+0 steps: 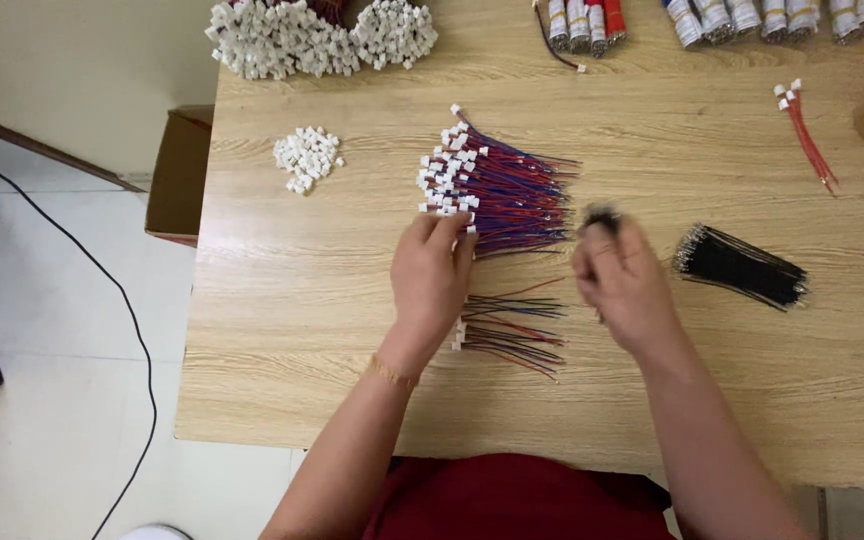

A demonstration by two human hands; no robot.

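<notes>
light wood-grain table (pixel 302 330) over a pale tiled floor, cardboard box (pixel 180 175) at its left edge, black cable (pixel 132 310) trailing on the tiles. left hand (pixel 432 275) rests on the near end of a fanned pile of red-and-blue wire leads (pixel 502 195) with white plug housings, fingers (pixel 447 228) together and pressed down on the plug end, pinching at a lead there. right hand (pixel 622 285) is blurred, raised just right of that pile, fingers curled shut around something small and dark at the tips (pixel 602 218); can't tell what it is. smaller loose bunch of leads (pixel 512 335) lies between the two wrists. bundle of black wires (pixel 742 268) sits just right of the right hand. little heap of loose white housings (pixel 307 158) well left, bigger white heaps (pixel 317 38) at the far edge, wrapped rolls (pixel 722 18) far right, a few red leads (pixel 807 135) apart. leads look very light, thin and floppy, likely to tangle; plastic plugs are the stiff part, best place to pinch, one at a time.
</notes>
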